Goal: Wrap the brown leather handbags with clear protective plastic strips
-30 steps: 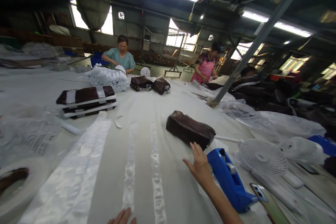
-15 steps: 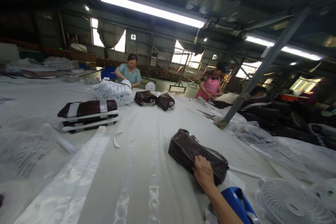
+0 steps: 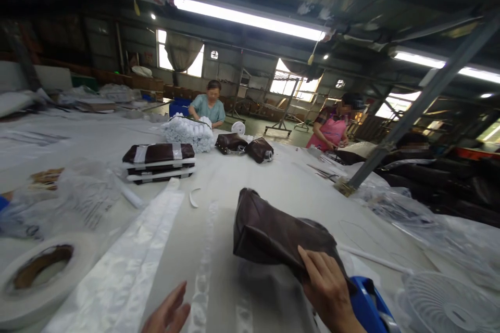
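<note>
A dark brown leather-like bag [image 3: 269,229] is tilted up off the white table [image 3: 219,182], right of centre. My right hand [image 3: 326,283] grips its near right part, thumb hidden beneath. My left hand [image 3: 167,312] is at the bottom edge, left of the bag, its fingers apart and nothing in them. Between that hand and the bag a strip of clear bubble film [image 3: 203,270] lies on the table. Beside my right forearm is a blue object [image 3: 369,296], perhaps a tape dispenser.
A wide white film strip [image 3: 128,250], a tape roll [image 3: 42,276] and a stack of wrapped brown bundles [image 3: 160,161] lie left. At right are a white fan [image 3: 449,307] and a slanted metal post [image 3: 422,99]. Two people [image 3: 209,106] [image 3: 330,127] work beyond.
My right hand has lifted and tilted the bag, which now shows its near end. My left hand has come into view at the bottom. The view has turned left, showing the tape roll.
</note>
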